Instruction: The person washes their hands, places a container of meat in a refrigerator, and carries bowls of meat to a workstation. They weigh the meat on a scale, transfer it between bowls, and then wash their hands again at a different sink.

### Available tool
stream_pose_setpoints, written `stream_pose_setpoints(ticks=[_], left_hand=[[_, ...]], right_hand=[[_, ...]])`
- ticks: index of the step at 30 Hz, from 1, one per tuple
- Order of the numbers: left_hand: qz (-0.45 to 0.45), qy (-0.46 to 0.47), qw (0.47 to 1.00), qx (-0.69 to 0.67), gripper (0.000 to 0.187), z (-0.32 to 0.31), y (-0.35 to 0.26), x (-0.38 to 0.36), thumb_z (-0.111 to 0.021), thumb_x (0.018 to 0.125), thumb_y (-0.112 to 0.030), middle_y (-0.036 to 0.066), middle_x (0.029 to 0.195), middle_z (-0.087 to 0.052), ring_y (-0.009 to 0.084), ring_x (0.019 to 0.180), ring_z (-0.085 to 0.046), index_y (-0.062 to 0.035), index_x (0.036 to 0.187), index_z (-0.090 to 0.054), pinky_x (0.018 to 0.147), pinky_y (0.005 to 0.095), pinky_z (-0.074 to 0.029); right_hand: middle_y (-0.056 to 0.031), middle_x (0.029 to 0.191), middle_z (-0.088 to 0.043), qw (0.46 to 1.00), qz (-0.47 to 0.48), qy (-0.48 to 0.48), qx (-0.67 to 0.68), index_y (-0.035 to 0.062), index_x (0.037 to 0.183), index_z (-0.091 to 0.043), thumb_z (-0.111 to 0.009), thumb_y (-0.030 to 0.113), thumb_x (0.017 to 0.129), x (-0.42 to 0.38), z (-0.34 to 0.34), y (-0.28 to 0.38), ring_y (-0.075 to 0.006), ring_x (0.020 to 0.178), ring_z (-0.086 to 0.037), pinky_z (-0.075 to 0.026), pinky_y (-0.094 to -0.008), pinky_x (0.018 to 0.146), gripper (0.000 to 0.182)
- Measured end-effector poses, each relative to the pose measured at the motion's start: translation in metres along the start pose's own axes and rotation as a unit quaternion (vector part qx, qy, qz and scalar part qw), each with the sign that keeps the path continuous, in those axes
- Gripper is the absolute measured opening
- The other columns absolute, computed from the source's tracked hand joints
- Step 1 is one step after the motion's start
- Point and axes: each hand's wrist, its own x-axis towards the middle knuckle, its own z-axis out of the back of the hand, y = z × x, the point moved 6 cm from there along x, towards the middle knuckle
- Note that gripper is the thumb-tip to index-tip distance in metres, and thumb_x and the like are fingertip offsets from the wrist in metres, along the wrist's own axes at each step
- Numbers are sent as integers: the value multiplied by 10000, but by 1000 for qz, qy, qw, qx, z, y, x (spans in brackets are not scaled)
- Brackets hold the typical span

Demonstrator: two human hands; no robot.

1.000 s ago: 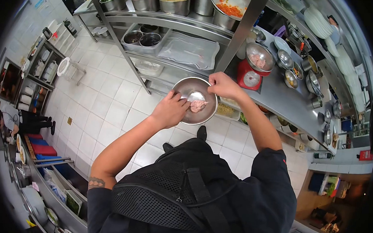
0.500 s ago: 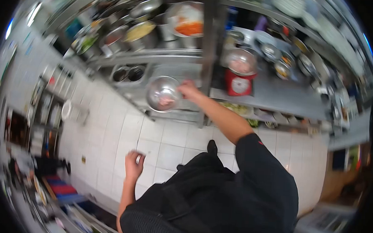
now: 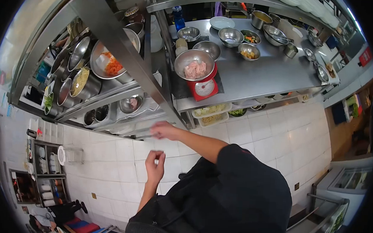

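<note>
- The bowl (image 3: 126,106) has just left the right hand (image 3: 165,131); it now rests on the rack's lower level at centre left of the frame, with a pink lump of meat (image 3: 134,101) inside; neither hand bears its weight any more.
- The right hand is off the bowl, apart from it, lower and to its right in the frame; blur covers the fingers, so how far they are closed cannot be told, and no held thing shows.
- The left hand (image 3: 154,169) is below the right one, farther from the bowl, over the floor (image 3: 202,136); its fingers bend toward the thumb; whether anything small is pinched there cannot be told.
- About the bowl: a white sheet (image 3: 149,108) lies to its right; two dark pots (image 3: 89,117) (image 3: 101,112) stand to its left; orange shreds (image 3: 113,66) fill part of a wide bowl on the level above.
- Up at top centre, a second bowl (image 3: 180,68) with pink meat (image 3: 195,70) sits on the red scale (image 3: 206,91), near the counter's left end; both hands are well apart from it.
</note>
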Motion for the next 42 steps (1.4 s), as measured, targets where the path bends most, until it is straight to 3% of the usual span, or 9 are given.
stream_pose_setpoints(ticks=[4, 12, 16, 21, 28, 33, 35, 38, 42], left_hand=[[56, 24, 986, -158, 114, -63, -45, 86, -628, 902, -86, 42, 819, -586, 109, 702, -543, -10, 975, -585, 661, 256, -464], [362, -69, 812, -453, 243, -175, -55, 237, -697, 858, -177, 42, 787, -556, 147, 660, -588, -56, 903, -491, 566, 272, -491], [269, -138, 859, -413, 207, -186, -58, 248, -644, 847, -79, 36, 678, -521, 135, 542, -540, -59, 788, -446, 475, 267, -449], [47, -185, 960, -206, 264, -155, -94, 182, -595, 797, 5, -7, 607, -430, 53, 526, -400, -59, 676, -369, 437, 253, -351], [138, -210, 935, -250, 233, -70, -42, 85, -572, 781, 39, -13, 593, -393, 50, 562, -361, -50, 677, -383, 460, 240, -308], [168, -266, 934, -171, 219, 12, 44, 9, -575, 784, -4, -6, 590, -397, 52, 539, -375, -45, 675, -390, 441, 256, -321], [213, -270, 915, -211, 225, 34, 84, -21, -580, 785, -26, -4, 589, -404, 58, 512, -394, -47, 669, -388, 426, 265, -338], [240, -263, 892, -278, 222, 72, 95, -50, -578, 783, -18, -3, 591, -410, 67, 506, -420, -49, 669, -390, 425, 263, -348], [241, -232, 868, -367, 223, 95, 88, -54, -569, 782, 13, 0, 601, -448, 81, 492, -473, -66, 676, -389, 422, 258, -446]], right_hand=[[-26, 914, -641, 970, -64, -234, 28, 133, 1023, -589, -647, 150, 854, -132, 132, -25, -159, 767, -619, -495, -302, 666, 179], [-11, 837, -593, 826, 269, -484, -103, 39, 1001, -609, -579, 48, 896, -282, 216, 180, -93, 714, -549, -459, -233, 649, 110], [-74, 1001, -603, 760, 456, -396, -240, -34, 1143, -581, -585, 52, 909, -264, 129, 280, -124, 903, -579, -482, -256, 812, 249], [-222, 1203, -466, 631, 379, -411, -538, -22, 1286, -468, -709, 237, 817, -220, 48, 283, -370, 1133, -468, -413, -455, 948, 588], [-250, 1212, -433, 745, 231, -150, -607, 62, 1285, -475, -736, 238, 768, -146, -18, 149, -461, 1103, -441, -391, -498, 932, 605], [-197, 1103, -548, 734, 161, 44, -658, 61, 1223, -520, -663, 71, 773, -85, -92, 55, -365, 1009, -563, -466, -456, 833, 472], [-146, 1061, -610, 923, -158, 56, -346, 35, 1190, -532, -598, 31, 784, -61, -95, -6, -273, 947, -622, -507, -403, 792, 411], [-123, 1072, -626, 980, -174, 64, 74, 10, 1182, -532, -567, 59, 801, -42, -111, -32, -222, 951, -633, -525, -355, 804, 386], [-151, 1176, -590, 970, -125, 44, 205, 1, 1243, -508, -541, 109, 784, -61, -136, 3, -299, 1038, -596, -486, -450, 894, 473]])
